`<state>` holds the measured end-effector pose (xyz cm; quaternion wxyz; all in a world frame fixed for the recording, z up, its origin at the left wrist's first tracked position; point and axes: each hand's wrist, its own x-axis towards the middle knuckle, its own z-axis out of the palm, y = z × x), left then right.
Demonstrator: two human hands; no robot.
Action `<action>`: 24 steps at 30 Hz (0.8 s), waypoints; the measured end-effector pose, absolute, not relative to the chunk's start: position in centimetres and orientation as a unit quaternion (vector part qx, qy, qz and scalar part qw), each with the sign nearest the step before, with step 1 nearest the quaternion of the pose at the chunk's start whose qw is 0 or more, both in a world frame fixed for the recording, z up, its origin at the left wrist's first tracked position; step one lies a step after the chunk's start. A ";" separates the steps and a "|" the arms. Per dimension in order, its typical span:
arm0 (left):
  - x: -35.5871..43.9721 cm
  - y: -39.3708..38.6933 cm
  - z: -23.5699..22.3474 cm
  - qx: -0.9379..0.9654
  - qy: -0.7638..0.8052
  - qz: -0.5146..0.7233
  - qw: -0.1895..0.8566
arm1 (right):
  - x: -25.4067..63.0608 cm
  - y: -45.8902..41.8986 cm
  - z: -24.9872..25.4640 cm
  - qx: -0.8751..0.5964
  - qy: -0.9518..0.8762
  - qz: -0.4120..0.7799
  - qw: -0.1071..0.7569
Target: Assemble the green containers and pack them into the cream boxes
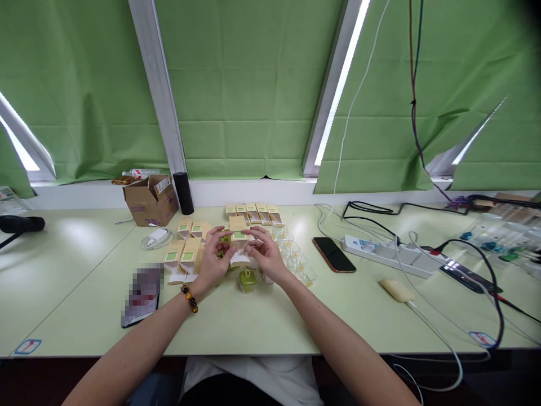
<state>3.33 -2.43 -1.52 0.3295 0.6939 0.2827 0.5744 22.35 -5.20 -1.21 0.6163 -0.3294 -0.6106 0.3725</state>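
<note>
With the fingers of our left hand [217, 255] and right hand [267, 256] clamped on its two sides, we hold a small pale-yellow cardboard box with a green square panel [239, 235] over the middle of the pale green surface [296, 324], a clear square container with a green lid [247, 280] standing just nearer.

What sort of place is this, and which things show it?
Probably an indoor workroom: small cartons and clear containers stand in groups on a long table, near a power strip with things plugged in.
</note>
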 end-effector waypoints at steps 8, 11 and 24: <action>3.4 -2.3 -1.7 0.701 0.285 0.569 0.323 | 22.0 -5.0 -1.5 -0.359 -0.601 0.351 0.622; 3.5 -2.4 -1.7 0.704 0.287 0.567 0.317 | 21.9 -4.9 -1.7 -0.366 -0.603 0.343 0.620; 2.8 -1.6 -2.4 0.722 0.131 0.480 0.481 | 22.5 -4.6 -1.5 -0.358 -0.580 0.330 0.654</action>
